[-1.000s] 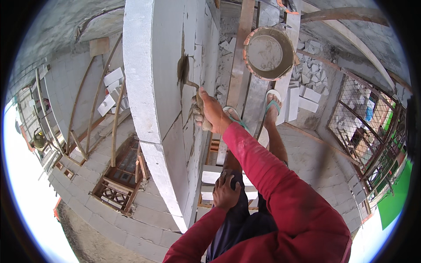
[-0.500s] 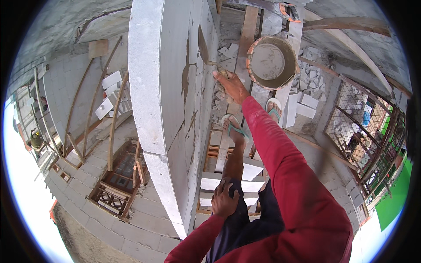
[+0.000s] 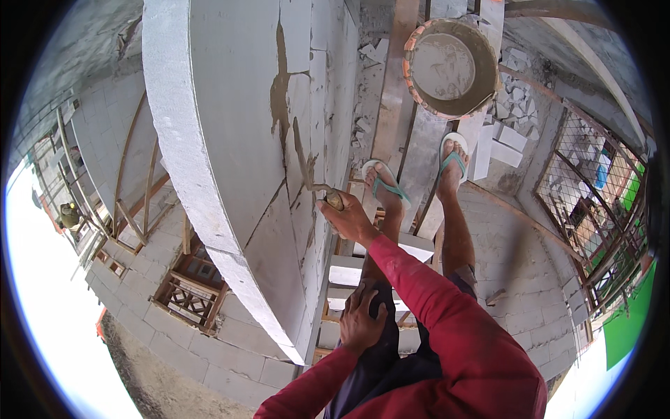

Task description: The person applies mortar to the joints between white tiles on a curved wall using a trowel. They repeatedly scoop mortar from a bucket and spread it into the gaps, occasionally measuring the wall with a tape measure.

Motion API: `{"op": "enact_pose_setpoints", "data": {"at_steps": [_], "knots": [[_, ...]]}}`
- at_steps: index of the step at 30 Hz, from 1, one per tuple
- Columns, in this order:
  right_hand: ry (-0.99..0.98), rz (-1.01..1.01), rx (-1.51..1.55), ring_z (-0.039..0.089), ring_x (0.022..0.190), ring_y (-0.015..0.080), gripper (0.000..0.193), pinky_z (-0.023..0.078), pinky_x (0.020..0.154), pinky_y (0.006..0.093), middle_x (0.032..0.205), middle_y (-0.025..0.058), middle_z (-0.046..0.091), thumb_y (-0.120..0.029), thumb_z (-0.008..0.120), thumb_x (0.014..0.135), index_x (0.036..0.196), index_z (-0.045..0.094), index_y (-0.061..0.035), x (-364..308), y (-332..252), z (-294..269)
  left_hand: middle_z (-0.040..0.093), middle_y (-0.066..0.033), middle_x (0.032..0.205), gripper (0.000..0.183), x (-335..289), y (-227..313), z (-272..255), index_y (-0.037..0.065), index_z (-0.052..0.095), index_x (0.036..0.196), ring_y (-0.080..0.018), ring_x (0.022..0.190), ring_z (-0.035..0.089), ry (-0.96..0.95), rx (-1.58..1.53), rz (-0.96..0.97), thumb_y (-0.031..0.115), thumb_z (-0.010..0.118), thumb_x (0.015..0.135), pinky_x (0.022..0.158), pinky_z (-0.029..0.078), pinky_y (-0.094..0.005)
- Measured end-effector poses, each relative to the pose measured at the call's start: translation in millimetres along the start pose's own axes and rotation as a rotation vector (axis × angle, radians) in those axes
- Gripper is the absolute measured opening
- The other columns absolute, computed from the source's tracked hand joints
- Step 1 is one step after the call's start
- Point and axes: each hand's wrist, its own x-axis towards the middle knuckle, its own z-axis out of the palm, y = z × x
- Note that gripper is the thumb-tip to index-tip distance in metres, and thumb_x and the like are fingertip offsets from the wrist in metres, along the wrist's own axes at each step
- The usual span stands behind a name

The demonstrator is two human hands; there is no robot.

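My right hand (image 3: 349,218) is closed round the handle of a trowel (image 3: 304,155). Its narrow blade points away from me and lies close along the face of a pale block wall (image 3: 237,105); whether it touches cannot be made out. Wet grey mortar (image 3: 280,84) is smeared down a joint in that wall, just beyond the blade. My left hand (image 3: 363,321) rests on my left knee, fingers spread and holding nothing. Beyond my feet stands a round bucket (image 3: 412,84) with a worn orange rim, holding grey mortar (image 3: 444,66).
I stand in sandals on wooden planks (image 3: 427,150), with gaps between them. Broken block pieces (image 3: 515,98) lie at the right, near a metal grille (image 3: 593,174). To the left, wooden poles (image 3: 131,153) lean beyond the wall, above a framed opening (image 3: 188,290).
My right hand has drawn the trowel nearer to me along the wall. The view has shifted, showing more of the wall's face. My left hand stays on my knee.
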Motion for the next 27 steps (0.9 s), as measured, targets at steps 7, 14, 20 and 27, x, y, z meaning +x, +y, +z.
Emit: {"op": "enact_pose_setpoints", "data": {"at_steps": [7,14,20,27], "knots": [[0.155,-0.02,-0.295,0.059,0.066,0.0188,0.029,0.05,0.065,0.0389,0.074,0.006,0.062,-0.029,0.07,0.1,0.109,0.066,-0.0012,-54,63,49,0.054,-0.0185,0.153,0.054,-4,12,6,0.014,0.061,0.142,-0.0416,0.137,0.055,-0.06,0.043,-0.04,0.034,0.071,0.093,0.111,0.049,-0.053],[0.02,-0.26,-0.174,0.055,0.065,0.0166,0.035,0.05,0.063,0.0371,0.076,0.0056,0.062,-0.028,0.072,0.097,0.115,0.066,0.0006,32,-17,-50,0.053,-0.018,0.155,0.052,-8,9,21,0.015,0.064,0.139,-0.0421,0.138,0.054,-0.001,0.07,0.02,0.034,0.072,0.092,0.111,0.049,-0.0534],[0.129,-0.214,-0.203,0.064,0.067,0.0229,0.027,0.053,0.067,0.0358,0.076,0.0135,0.064,-0.017,0.071,0.097,0.115,0.061,0.0007,-7,54,36,0.054,-0.0178,0.152,0.054,-9,16,31,0.014,0.063,0.14,-0.0414,0.139,0.054,-0.008,0.124,0.004,0.033,0.073,0.09,0.111,0.049,-0.053],[0.069,-0.119,-0.681,0.074,0.078,0.0419,0.046,0.058,0.067,0.0489,0.081,0.0199,0.071,-0.033,0.074,0.098,0.127,0.06,-0.0004,-58,86,-23,0.054,-0.0184,0.153,0.054,-8,30,30,0.013,0.063,0.14,-0.0416,0.141,0.051,-0.033,0.094,-0.023,0.034,0.072,0.09,0.113,0.047,-0.0529]]}}
